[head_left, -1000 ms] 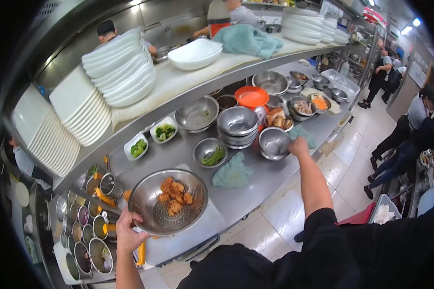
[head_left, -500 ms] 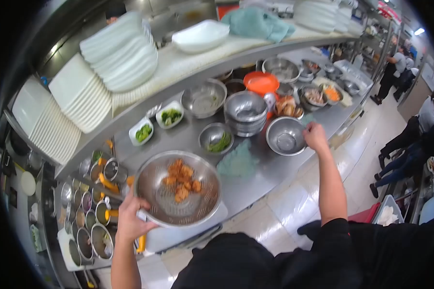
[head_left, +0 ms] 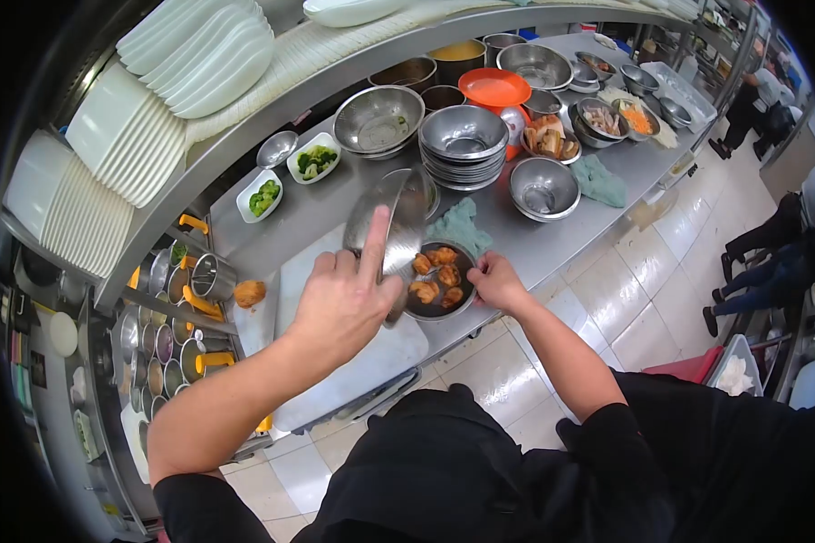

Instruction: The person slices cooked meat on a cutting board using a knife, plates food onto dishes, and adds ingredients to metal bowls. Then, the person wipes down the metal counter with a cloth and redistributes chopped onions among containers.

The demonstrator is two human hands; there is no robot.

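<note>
My left hand [head_left: 344, 303] grips the rim of the metal colander [head_left: 391, 222], which is tipped steeply on its side; the index finger is stretched along its outside. Close beside it, my right hand [head_left: 498, 282] pinches the rim of a small metal bowl [head_left: 442, 310]. Several browned fried pieces [head_left: 436, 274] lie in that bowl. A green cloth [head_left: 460, 226] is just behind it. The tilted colander partly covers another bowl. Beneath my left forearm and hand extends a white cutting board [head_left: 371, 362].
Stacked bowls [head_left: 464, 145], an orange plate [head_left: 494, 88] and two white dishes of broccoli [head_left: 315, 161] stand behind. White plates [head_left: 122, 136] line the raised shelf [head_left: 272, 109]. Handled containers [head_left: 214, 276] are at left. Other people [head_left: 770, 231] stand far right.
The colander has swung right and tipped over, and the fried pieces are now in the small bowl. My right hand has moved left, bringing this bowl nearer. The view has shifted downward.
</note>
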